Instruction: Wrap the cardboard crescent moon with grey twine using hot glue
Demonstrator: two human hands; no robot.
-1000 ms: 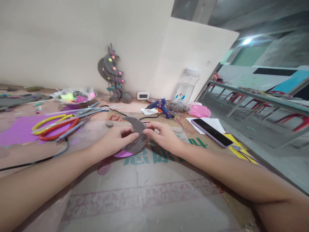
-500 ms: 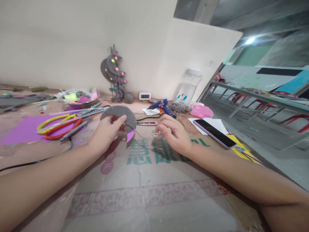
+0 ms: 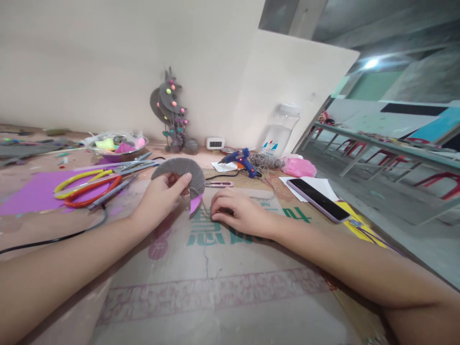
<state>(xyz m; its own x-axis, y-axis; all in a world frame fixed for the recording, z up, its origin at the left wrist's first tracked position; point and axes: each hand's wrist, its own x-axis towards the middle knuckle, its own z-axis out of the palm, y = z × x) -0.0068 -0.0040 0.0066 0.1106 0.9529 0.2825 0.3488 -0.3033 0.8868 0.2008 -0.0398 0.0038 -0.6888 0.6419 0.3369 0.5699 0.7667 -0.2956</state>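
Note:
My left hand pinches a crescent wrapped in grey yarn, thumb in front and fingers behind it. The crescent's lower tip is bare and purple. A thin strand of grey yarn hangs from beside that tip toward the curled fingers of my right hand. This hand is closed low over the cardboard, just right of the crescent, and seems to have the strand in its fingertips; the grip itself is partly hidden. More yarn loops behind it from a grey tangle.
Scissors with yellow and red handles lie left on purple sheet. Behind are a blue glue gun, a utility knife, a timer, a water bottle and a decorated crescent ornament. A phone lies right.
My right hand has moved left and down, closer to the crescent, and its fingers are lower over the cardboard. My left hand and the crescent have barely shifted.

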